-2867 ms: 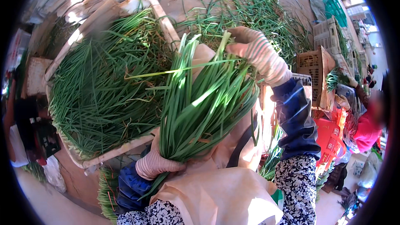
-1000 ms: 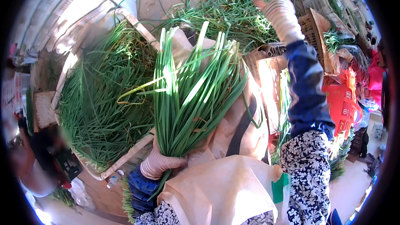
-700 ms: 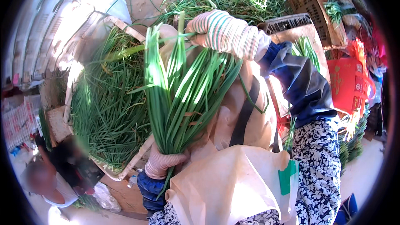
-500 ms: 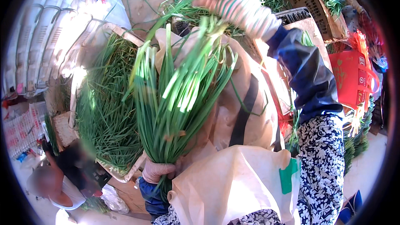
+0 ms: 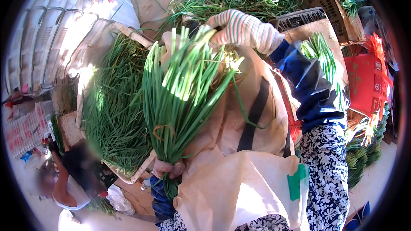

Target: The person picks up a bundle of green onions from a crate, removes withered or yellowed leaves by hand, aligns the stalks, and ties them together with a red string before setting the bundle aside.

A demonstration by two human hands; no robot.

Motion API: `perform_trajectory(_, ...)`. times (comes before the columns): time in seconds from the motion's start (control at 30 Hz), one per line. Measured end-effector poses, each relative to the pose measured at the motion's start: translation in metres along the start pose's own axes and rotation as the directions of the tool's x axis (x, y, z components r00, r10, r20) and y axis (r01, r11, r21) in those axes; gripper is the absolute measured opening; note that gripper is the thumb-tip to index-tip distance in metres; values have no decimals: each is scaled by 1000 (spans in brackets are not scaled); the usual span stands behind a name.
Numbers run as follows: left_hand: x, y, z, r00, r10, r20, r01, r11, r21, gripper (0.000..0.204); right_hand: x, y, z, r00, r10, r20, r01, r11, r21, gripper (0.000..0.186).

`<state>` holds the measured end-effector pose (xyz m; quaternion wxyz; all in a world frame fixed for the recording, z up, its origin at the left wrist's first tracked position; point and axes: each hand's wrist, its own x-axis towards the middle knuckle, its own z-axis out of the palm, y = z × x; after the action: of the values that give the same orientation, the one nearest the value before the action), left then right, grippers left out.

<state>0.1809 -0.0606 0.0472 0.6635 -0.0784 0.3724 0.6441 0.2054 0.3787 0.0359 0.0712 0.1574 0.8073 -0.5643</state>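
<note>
Centrally in the frame lay one green leaf bunch (image 5: 182, 96), left hand (image 5: 168, 168) clenched round its lower end, right hand (image 5: 237, 28) at its top, fingers' grip unclear; a slackened left hold might have shed stalks.

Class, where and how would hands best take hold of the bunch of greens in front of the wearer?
I'd probably grip the bunch of greens around its narrow lower end, coming from the left, where the left hand clasps it: the leaves gather tightly there, while the pale upper ends, by the right hand, spread apart.
</note>
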Motion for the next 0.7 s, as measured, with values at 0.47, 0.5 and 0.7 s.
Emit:
perform_trajectory(0.47, -1, -2, -6, 997, 35, 64, -29, 995, -100, 60, -5, -47, 28, 971, -237, -36, 196, 871, -449, 60)
perform_trajectory(0.5, -1, -2, -5, 997, 38, 68, -31, 994, -103, 60, 1, -35, 32, 938, -338, -84, 279, 874, -397, 44)
perform_trajectory(0.7, 4, 0, -6, 992, 77, 101, -64, 990, -128, 63, -3, -20, 11, 892, -425, -155, 419, 905, -68, 23)
